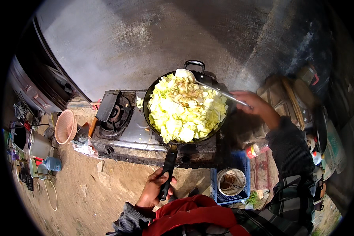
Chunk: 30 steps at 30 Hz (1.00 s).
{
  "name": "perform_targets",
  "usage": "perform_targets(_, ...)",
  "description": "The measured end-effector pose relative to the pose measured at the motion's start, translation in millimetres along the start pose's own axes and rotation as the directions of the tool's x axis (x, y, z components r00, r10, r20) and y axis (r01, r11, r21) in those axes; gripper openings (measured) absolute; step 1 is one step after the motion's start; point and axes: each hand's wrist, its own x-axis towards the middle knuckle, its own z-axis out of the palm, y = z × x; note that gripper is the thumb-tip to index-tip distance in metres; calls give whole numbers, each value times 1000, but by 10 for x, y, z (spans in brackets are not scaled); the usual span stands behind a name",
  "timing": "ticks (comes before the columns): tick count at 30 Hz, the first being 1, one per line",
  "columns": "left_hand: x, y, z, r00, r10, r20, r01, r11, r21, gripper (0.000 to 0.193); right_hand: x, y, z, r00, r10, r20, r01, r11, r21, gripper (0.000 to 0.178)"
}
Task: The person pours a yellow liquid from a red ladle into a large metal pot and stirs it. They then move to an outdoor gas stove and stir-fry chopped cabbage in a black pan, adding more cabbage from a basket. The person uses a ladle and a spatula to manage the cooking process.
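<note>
A black wok heaped with chopped cabbage sits on the right side of a gas stove. Some browned bits lie on top of the pile near its far middle. My left hand is closed around the wok's black handle, which points toward me. In my right hand is the metal shaft of a spatula. Its pale head rests at the far edge of the cabbage, by the wok's rim. A small loop handle stands at the wok's far side.
A cleaver lies across the left burner. Beneath the stove's right front, a blue crate holds a white bucket. A capped bottle lies beside it. Pink basket and blue jug stand left; a grey wall rises behind.
</note>
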Motion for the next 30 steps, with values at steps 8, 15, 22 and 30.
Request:
perform_targets(8, 53, -66, 9, 999, 32, 24, -32, 999, -4, 20, -80, -269, 380, 975, -199, 96, 218, 801, -558, 54)
perform_targets(15, 49, -50, 15, 998, 33, 49, -31, 999, -29, 17, -1079, 167, 1090, 815, -554, 169, 355, 248, -902, 53)
perform_targets(22, 64, -66, 10, 998, 24, 64, -21, 999, -41, 17, -1440, 902, 1226, 726, -680, 103, 241, 111, -964, 55)
perform_targets(30, 58, -63, -25, 998, 18, 52, -16, 999, -37, 18, -1666, 641, 976, 787, -577, -218, 322, 686, -653, 44)
